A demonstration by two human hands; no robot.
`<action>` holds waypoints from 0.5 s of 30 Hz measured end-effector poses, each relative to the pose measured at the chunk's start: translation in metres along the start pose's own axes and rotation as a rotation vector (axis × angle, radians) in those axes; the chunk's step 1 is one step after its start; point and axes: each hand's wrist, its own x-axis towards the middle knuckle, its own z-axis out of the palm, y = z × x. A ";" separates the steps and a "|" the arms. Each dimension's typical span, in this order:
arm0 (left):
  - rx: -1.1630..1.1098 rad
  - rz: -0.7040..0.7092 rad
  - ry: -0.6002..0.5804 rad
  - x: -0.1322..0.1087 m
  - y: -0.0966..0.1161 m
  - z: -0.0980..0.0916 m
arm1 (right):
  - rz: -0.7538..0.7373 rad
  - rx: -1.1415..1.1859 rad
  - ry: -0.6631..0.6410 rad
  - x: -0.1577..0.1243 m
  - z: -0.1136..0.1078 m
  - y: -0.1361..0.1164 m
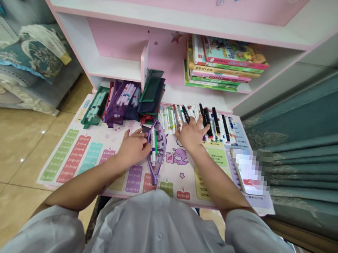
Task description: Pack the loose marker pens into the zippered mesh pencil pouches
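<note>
My left hand [133,147] rests at the edge of a purple mesh pencil pouch [156,153], and its fingers seem to grip the pouch's side. The pouch lies open on a printed multiplication-table desk mat [74,161], with a green-marked marker [155,146] visible inside. My right hand [190,135] sits just to the right, fingers spread over a row of loose felt-tip markers [211,125]. Those markers lie side by side along the back of the desk, some with black caps. Whether my right hand holds one is hard to see.
Several filled mesh pouches [120,103] stand at the back left, below a pink and white shelf unit [180,21] holding stacked children's books [224,64]. A pixelated tablet or phone [249,171] lies at the right. A teal curtain [313,158] hangs beyond the desk's right side.
</note>
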 end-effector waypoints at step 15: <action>-0.002 -0.001 -0.001 0.000 0.000 -0.002 | -0.022 0.227 -0.056 -0.011 -0.047 0.005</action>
